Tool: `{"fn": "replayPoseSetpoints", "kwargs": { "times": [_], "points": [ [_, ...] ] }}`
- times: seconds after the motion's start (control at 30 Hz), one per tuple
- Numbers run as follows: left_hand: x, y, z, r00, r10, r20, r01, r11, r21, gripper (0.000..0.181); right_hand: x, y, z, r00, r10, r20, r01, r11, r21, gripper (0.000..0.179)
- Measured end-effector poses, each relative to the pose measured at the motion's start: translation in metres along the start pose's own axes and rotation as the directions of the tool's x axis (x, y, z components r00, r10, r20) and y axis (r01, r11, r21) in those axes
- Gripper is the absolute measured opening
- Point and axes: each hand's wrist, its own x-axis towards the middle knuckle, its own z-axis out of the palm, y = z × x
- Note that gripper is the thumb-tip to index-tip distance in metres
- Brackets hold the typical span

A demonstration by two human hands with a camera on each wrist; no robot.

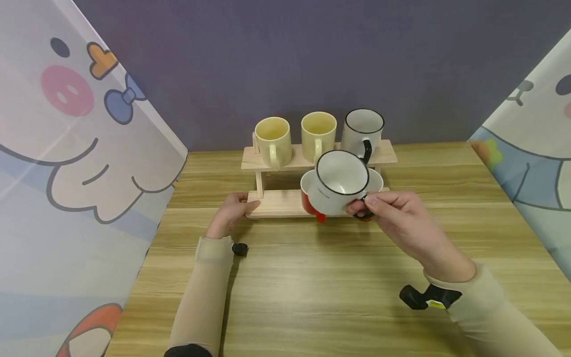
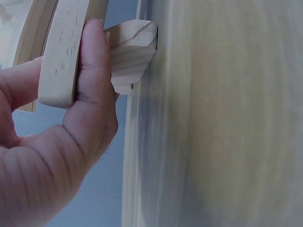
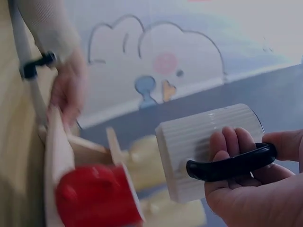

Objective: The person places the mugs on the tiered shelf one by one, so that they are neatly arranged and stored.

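My right hand [image 1: 410, 230] holds a white mug [image 1: 341, 178] by its black handle [image 3: 232, 163], thumb and fingers around it. The mug has a black rim, tilts with its mouth toward the head camera, and overlaps the lower shelf in that view. At the left end of a two-tier wooden rack [image 1: 278, 203], my left hand [image 1: 229, 215] grips the lower board [image 2: 59, 61] between thumb and fingers. A red mug [image 3: 94, 194] with a white inside stands on that lower board. Beside it is another mug [image 1: 376, 179], mostly hidden behind the held one.
On the upper shelf stand two yellow mugs, one at left [image 1: 283, 146] and one in the middle [image 1: 327, 141], plus a white mug with a black rim [image 1: 351, 140] at right. Behind the rack rises a dark wall [image 1: 290, 59]. Cartoon-printed panels [image 1: 134, 248] flank the wooden table [image 1: 290, 297].
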Motion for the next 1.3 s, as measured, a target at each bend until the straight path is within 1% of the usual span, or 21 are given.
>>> {"fn": "replayPoseSetpoints", "kwargs": {
  "times": [0.1,0.2,0.27,0.33,0.43,0.53,0.63,0.73,0.8,0.9,1.07,1.13,1.23,1.3],
  "points": [
    [0.0,-0.001,0.0,1.0,-0.004,-0.002,0.004,1.0,-0.02,0.049,0.004,0.013,0.015,0.998,0.055,-0.01,-0.055,0.998,-0.017,0.027],
    [0.0,-0.003,0.0,1.0,-0.004,-0.006,0.004,0.999,-0.032,0.05,0.008,0.028,0.029,0.993,0.118,-0.01,-0.118,0.993,-0.016,0.024],
    [0.001,-0.004,0.001,1.0,0.001,-0.011,-0.002,0.999,-0.036,0.051,0.01,0.038,0.038,0.989,0.149,-0.008,-0.149,0.988,-0.034,0.022],
    [0.002,-0.004,0.001,1.0,0.006,-0.018,-0.007,1.0,-0.022,0.052,0.014,0.047,0.049,0.982,0.189,-0.023,-0.19,0.979,-0.07,0.021],
    [0.002,-0.004,0.0,1.0,0.008,-0.029,-0.008,1.0,0.005,0.053,0.018,0.061,0.063,0.971,0.234,-0.05,-0.239,0.959,-0.15,0.022],
    [0.001,-0.004,0.0,0.999,0.002,-0.042,-0.001,0.999,0.033,0.058,0.023,0.074,0.075,0.964,0.253,-0.08,-0.264,0.944,-0.2,0.022],
    [0.001,-0.004,0.0,0.999,0.001,-0.05,0.002,0.998,0.057,0.061,0.028,0.088,0.086,0.962,0.246,-0.119,-0.266,0.944,-0.195,0.022],
    [0.001,-0.004,0.0,0.999,0.009,-0.05,-0.006,0.998,0.062,0.058,0.033,0.102,0.095,0.957,0.229,-0.175,-0.259,0.95,-0.173,0.021],
    [0.001,-0.004,0.0,0.999,0.016,-0.048,-0.013,0.998,0.058,0.057,0.037,0.111,0.099,0.953,0.207,-0.219,-0.248,0.952,-0.179,0.02],
    [0.001,-0.004,0.0,0.999,0.021,-0.046,-0.019,0.999,0.049,0.054,0.042,0.121,0.105,0.937,0.185,-0.295,-0.246,0.951,-0.185,0.018],
    [0.001,-0.004,-0.001,0.999,0.036,-0.04,-0.033,0.998,0.055,0.035,0.05,0.134,0.111,0.908,0.148,-0.393,-0.245,0.947,-0.209,0.016],
    [0.001,-0.004,-0.001,0.998,0.043,-0.037,-0.041,0.997,0.059,0.034,0.054,0.138,0.113,0.899,0.135,-0.416,-0.245,0.944,-0.223,0.016],
    [0.002,-0.003,-0.001,0.999,0.046,-0.029,-0.044,0.997,0.063,0.039,0.058,0.144,0.116,0.892,0.115,-0.437,-0.241,0.94,-0.243,0.017],
    [0.002,-0.003,0.0,0.999,0.041,-0.026,-0.04,0.997,0.06,0.042,0.061,0.146,0.117,0.883,0.115,-0.455,-0.253,0.934,-0.255,0.018]
  ]
}}
